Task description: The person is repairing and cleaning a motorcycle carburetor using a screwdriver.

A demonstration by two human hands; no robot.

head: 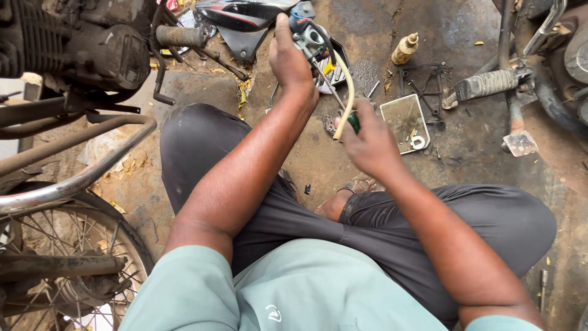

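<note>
The person sits cross-legged on the oil-stained workshop floor [465,24], with the work lifted off the ground in front of the knees. The left hand [289,58] holds a small metal carburetor [308,35] up at arm's length, fingers wrapped tight around its body, which keeps the part steady and turned toward the tool. A pale yellowish hose [347,92] hangs from the carburetor and curves down toward the right hand [370,144]. That hand has its fingers closed on the green handle of a screwdriver [353,122], whose thin shaft angles up to the carburetor; held this way, the tip seems to meet the part while the other hand braces it.

On the floor just beyond the right hand lies a shallow rectangular tray [401,110], pale and grimy. It holds a small white ring and a few tiny bits near its lower right corner, probably set there so loose parts do not scatter. A dark gasket-like frame [422,83] lies at the tray's far edge, and a small tan bottle [405,49] stands further off. A motorcycle engine [79,43] fills the upper left corner, with a spoked wheel [67,270] below it.
</note>
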